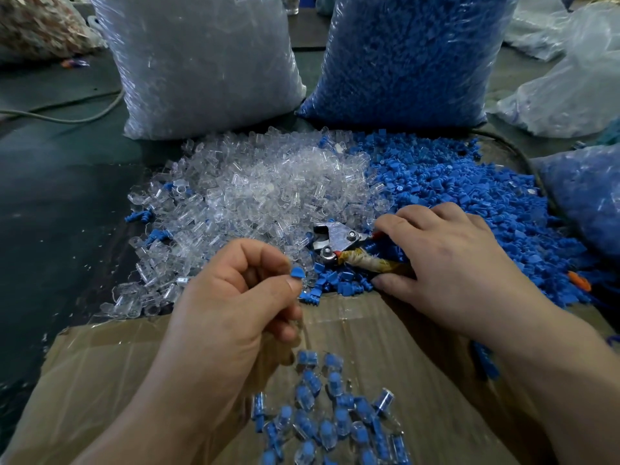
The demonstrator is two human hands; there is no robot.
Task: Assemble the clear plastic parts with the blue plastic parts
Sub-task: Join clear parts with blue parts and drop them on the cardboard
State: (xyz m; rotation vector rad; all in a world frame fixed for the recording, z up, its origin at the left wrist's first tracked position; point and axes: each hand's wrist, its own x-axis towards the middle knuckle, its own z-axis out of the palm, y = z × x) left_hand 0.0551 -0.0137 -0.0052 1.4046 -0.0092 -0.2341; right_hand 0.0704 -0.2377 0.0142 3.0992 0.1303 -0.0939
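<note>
While the left hand (235, 297) pinches a single blue part (297, 272) between thumb and forefinger, its remaining fingers curled beneath, the right hand (446, 263) lies over the pliers (335, 238), fingers above and thumb below the wrapped handles, closing round them. I read the pinch as a presentation grip: the blue part is held off the heaps, near the cardboard edge, where its end can be seen and turned. Whether a clear shell already sits on it I cannot tell. Loose clear parts (261, 182) form the left heap and loose blue parts (453, 182) the right heap, touching along a mixed seam, so that either hand reaches its own stock without crossing. The pliers rest on that seam, just ahead of the cardboard sheet (369, 330), presumably to serve both heaps. Assembled pieces (335, 421), blue cores inside clear shells, lie scattered on the cardboard nearest the camera, apart from the raw stock. Two full bags, a clear bag (201, 62) and a blue bag (402, 55), stand behind their matching heaps as reserve. I judge the task well under way, with much stock left.
</note>
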